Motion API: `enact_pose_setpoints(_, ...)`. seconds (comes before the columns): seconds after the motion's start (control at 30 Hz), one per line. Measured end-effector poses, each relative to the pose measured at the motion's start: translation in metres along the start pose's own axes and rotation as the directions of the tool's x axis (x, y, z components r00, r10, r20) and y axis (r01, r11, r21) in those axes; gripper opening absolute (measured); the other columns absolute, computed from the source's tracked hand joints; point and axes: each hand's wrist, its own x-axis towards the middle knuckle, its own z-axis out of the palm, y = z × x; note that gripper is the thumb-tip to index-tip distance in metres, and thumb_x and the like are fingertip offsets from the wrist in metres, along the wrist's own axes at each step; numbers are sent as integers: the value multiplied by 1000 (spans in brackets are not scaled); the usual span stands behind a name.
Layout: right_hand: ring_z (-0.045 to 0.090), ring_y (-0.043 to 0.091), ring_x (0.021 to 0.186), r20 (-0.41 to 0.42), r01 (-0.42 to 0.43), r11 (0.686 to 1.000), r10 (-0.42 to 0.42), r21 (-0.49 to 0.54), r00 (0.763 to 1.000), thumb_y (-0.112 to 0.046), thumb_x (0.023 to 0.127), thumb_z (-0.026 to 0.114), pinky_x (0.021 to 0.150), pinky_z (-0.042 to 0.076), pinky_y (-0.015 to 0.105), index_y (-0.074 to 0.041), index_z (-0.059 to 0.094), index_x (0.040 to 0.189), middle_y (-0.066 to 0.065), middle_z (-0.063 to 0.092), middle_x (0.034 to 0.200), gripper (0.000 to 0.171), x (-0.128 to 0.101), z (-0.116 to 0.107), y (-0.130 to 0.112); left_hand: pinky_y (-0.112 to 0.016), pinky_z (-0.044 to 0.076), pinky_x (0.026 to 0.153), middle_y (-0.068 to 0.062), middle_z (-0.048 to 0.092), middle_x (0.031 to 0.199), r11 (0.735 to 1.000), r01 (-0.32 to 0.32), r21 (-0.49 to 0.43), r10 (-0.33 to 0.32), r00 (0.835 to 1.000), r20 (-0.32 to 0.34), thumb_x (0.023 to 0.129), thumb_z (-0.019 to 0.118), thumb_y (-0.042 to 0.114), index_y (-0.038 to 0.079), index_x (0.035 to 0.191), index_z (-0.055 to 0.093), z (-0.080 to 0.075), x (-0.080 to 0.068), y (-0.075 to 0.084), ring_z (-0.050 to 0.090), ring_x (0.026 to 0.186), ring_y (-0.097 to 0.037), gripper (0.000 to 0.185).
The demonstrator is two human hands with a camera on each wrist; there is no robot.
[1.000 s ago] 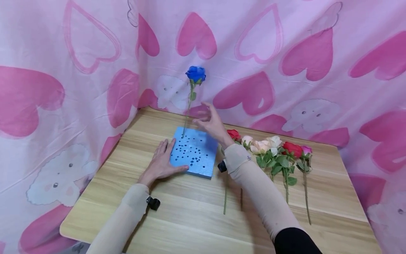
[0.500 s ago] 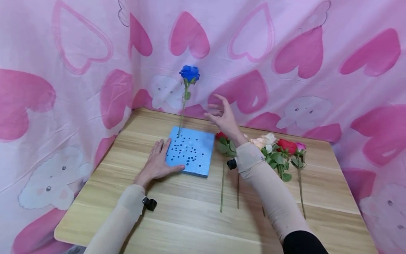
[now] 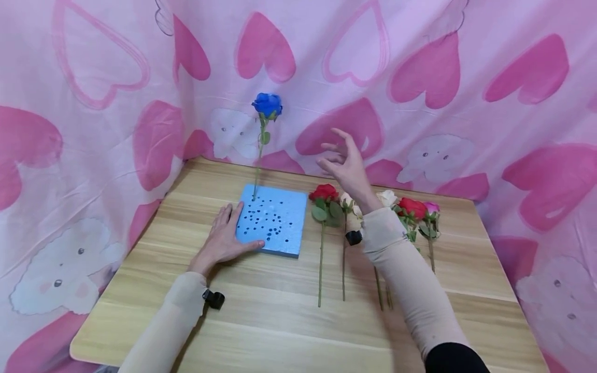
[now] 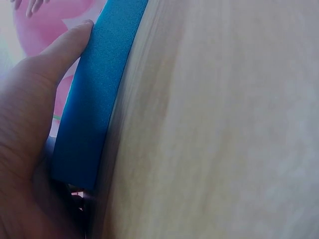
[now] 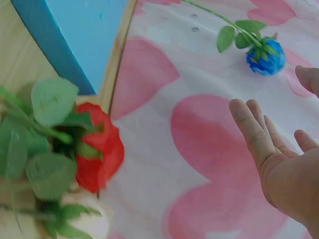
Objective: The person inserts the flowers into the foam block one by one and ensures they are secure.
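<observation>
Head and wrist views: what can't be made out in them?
Head: parts of the pale roses, behind the right sleeve.
Head: the stem tip of the blue rose, hidden in the board.
Left wrist: the board's top; only its side faces the camera.
Right wrist: part of the right hand, cut off by the right edge.

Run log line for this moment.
left hand: touching holed blue foam block | right hand: raised, holding nothing | long-stemmed blue rose: standing in block | red rose beside block: lying on pale wooden table

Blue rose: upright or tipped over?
Upright, leaning slightly: the blue rose with a thin green stem stands unheld in the flat, light-blue foam block, bloom high above it.
</observation>
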Motion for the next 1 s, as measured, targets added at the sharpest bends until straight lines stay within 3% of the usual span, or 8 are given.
enact_pose_setpoints(0.4,67,33,112,-103,83,995,-77,54,992,-7,89,82,88,60,53,-31,38,157,18,56,145,85,-13,-62,5,-65,2,126,-21,-4,173,1000,-4,0,4,1000,5,71,66,90,24,169,0,1,1,-3,-6,159,-41,135)
enact_pose_setpoints(0.6,70,31,105,-166,90,989,-70,118,984,-1,88,82,86,60,50,-23,37,159,22,56,143,87,-31,-94,-6,-64,1,126,-22,-3,173,1000,-18,0,18,1000,6,72,67,89,23,169,0,1,1,-2,-5,159,-42,135)
enact_pose_setpoints(0.83,72,28,103,-240,86,989,-56,116,969,-2,87,83,81,63,45,-25,41,156,21,59,141,84,-51,-128,-13,-65,2,126,-21,-5,173,1000,-9,2,9,1000,10,72,67,89,24,168,-1,0,1,-4,-6,159,-41,135)
enact_pose_setpoints(1.0,73,30,99,-269,123,980,-78,157,960,2,87,81,79,62,50,-21,42,155,23,59,140,82,-63,-147,-12,-65,2,126,-22,-4,173,1000,-12,8,12,1000,9,72,68,88,24,168,-1,0,2,-4,-6,159,-41,135)
